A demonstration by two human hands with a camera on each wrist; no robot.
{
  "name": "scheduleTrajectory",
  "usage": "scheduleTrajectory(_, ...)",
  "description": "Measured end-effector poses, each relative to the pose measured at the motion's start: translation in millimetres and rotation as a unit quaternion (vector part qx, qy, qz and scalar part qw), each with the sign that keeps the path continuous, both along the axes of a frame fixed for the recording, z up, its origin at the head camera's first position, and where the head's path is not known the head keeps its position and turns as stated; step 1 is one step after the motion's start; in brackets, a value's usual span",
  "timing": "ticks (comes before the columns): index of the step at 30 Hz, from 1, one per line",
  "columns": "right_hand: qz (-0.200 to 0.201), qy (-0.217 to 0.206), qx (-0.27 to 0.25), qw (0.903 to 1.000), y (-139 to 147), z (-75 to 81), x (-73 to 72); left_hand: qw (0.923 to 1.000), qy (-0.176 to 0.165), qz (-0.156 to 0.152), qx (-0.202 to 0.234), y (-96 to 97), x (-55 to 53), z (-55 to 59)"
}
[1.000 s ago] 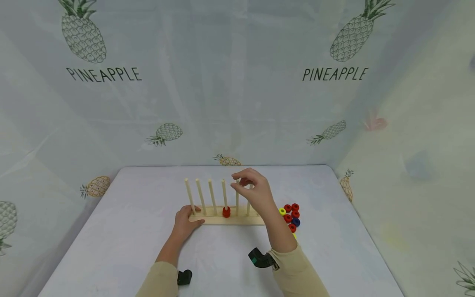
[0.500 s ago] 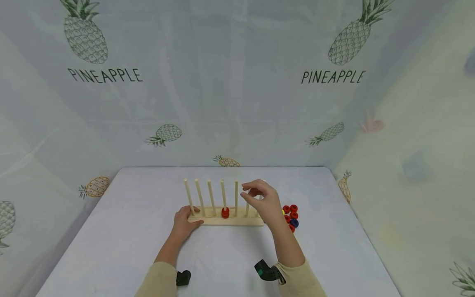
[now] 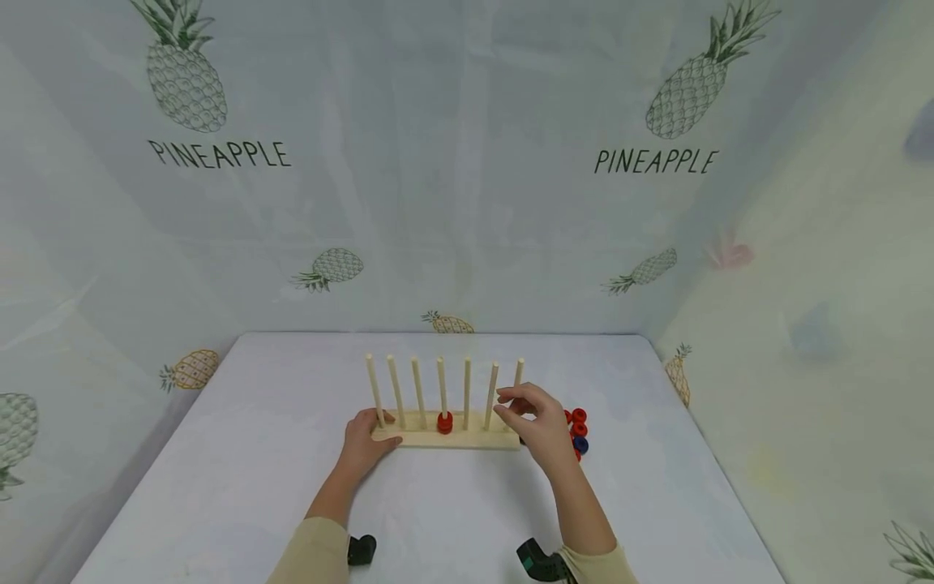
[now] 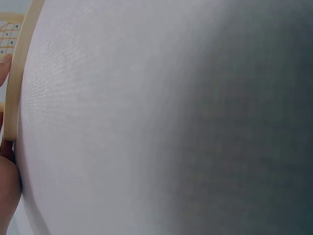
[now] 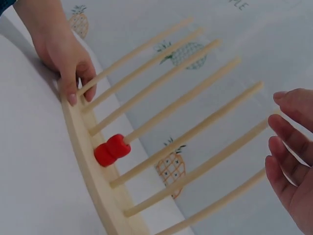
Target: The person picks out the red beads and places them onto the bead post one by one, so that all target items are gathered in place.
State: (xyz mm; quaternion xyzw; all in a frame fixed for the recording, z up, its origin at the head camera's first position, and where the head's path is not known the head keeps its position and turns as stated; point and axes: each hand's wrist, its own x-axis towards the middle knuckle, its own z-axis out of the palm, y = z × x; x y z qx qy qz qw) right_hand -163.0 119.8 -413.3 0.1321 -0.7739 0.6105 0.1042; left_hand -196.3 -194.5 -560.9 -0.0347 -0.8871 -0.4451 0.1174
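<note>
A wooden peg stand (image 3: 452,439) with a row of several upright pegs lies across the table. My left hand (image 3: 362,443) grips its left end, thumb along the front edge of the base. Two red beads (image 5: 112,150) are stacked at the foot of the middle peg. My right hand (image 3: 538,420) hovers by the tops of the two rightmost pegs, its thumb and fingers bent but apart, nothing between them. In the right wrist view its fingertips come close to the peg ends. The left wrist view catches only part of my left hand (image 4: 7,188) at the base's edge.
Right of the stand, loose red beads and a blue bead (image 3: 580,444) lie on the white table (image 3: 438,503), partly behind my right hand. A curtain with pineapple prints (image 3: 452,211) hangs behind the table. A black wrist camera (image 3: 540,561) sits at my right sleeve.
My right hand has moved right and lower, from the fifth peg toward the rightmost ones, now hiding more of the loose beads. My left hand keeps its grip on the stand.
</note>
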Motion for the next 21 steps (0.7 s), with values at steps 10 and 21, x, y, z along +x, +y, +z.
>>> scheduleTrajectory(10,-0.023,-0.050,0.007,0.9985,18,-4.7,11.8,0.9992,-0.037,-0.013,0.008,2.1,1.1,2.4)
scheduleTrajectory(21,-0.075,-0.081,0.019,0.9937,42,-31.5,5.3,0.9997,-0.024,-0.006,0.004,1.0,0.8,2.3)
